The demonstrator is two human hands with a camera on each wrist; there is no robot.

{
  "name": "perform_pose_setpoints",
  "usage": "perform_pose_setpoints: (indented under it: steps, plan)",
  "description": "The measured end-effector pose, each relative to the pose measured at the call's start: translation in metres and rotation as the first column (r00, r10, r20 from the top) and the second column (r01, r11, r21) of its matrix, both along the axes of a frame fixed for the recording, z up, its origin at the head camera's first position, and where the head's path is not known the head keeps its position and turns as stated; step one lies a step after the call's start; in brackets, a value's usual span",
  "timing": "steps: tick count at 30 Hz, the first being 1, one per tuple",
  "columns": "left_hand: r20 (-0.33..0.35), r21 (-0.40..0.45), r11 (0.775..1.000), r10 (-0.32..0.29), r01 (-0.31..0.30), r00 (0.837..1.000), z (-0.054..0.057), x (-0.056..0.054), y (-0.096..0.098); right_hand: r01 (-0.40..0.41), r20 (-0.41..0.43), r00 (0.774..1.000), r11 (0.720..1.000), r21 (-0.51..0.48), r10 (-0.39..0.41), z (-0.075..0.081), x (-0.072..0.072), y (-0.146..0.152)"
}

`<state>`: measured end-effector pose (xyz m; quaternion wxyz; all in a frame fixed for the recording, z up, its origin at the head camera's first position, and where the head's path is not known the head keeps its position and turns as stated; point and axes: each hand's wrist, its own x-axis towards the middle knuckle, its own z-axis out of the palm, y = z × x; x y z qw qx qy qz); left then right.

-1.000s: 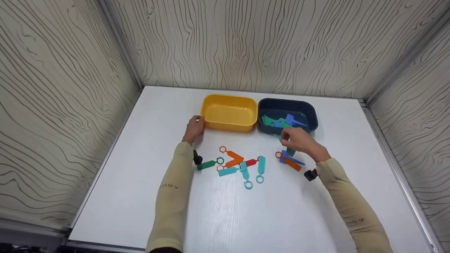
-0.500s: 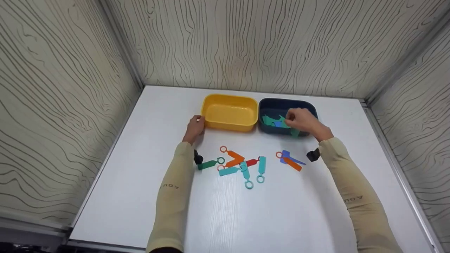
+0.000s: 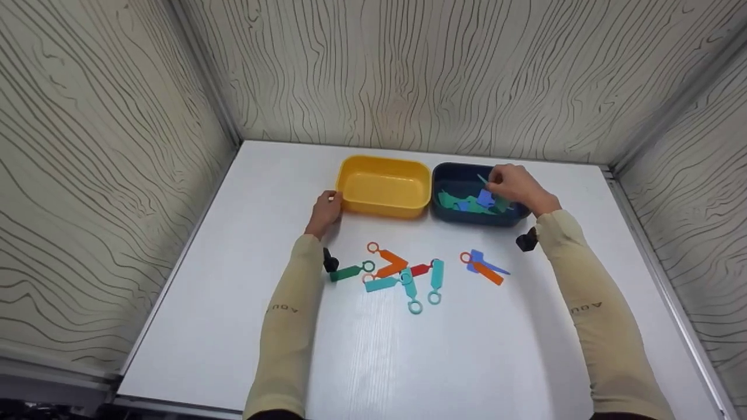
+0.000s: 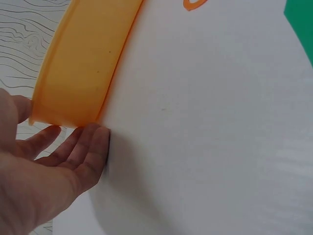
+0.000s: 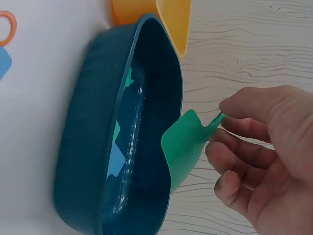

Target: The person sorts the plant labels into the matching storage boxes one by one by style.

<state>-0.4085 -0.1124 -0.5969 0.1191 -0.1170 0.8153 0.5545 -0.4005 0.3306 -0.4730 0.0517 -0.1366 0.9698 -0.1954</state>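
My right hand (image 3: pixel 516 184) is over the right side of the dark blue bin (image 3: pixel 467 217). Its thumb and forefinger pinch the thin stem of a green plant label (image 5: pixel 183 147), whose broad head hangs down by the bin's rim in the right wrist view. Inside that bin lie several green and blue labels (image 3: pixel 484 198). My left hand (image 3: pixel 324 211) rests at the left end of the yellow bin (image 3: pixel 385 189). In the left wrist view its extended fingers (image 4: pixel 93 147) touch the end wall, with the thumb by the rim.
In front of the bins lie several ring-ended tags: a dark green tag (image 3: pixel 347 272), orange tags (image 3: pixel 392 257), a red tag (image 3: pixel 419 269) and turquoise tags (image 3: pixel 437 275). Farther right, an orange tag (image 3: pixel 489 273) crosses a blue label (image 3: pixel 475 256). Patterned walls (image 3: pixel 397 76) bound the white table.
My right hand has carried the green label from in front of the dark blue bin up and rightward over it. My left hand has stayed at the yellow bin.
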Motion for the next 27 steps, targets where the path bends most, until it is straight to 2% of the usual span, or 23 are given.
perform_pose_setpoints:
  steps: [9,15,21,27]
  plan:
    - [0.029,-0.012,1.0,-0.013,0.013,1.0,0.001,-0.002,0.003,0.045,0.015,0.999,0.998,0.041,-0.046,0.004,-0.014,0.008]
    - [0.043,0.006,1.0,-0.004,0.003,0.999,-0.002,0.0,0.001,0.031,0.004,1.0,0.999,0.041,-0.031,0.008,-0.017,0.005]
    - [0.065,0.011,1.0,0.003,-0.003,0.998,0.0,0.001,-0.001,0.038,-0.004,0.999,0.997,0.068,-0.037,0.006,-0.014,0.003]
    - [0.059,-0.01,1.0,0.003,-0.002,0.998,0.003,0.001,0.0,0.01,-0.012,1.0,0.997,0.08,-0.009,0.002,-0.007,-0.001]
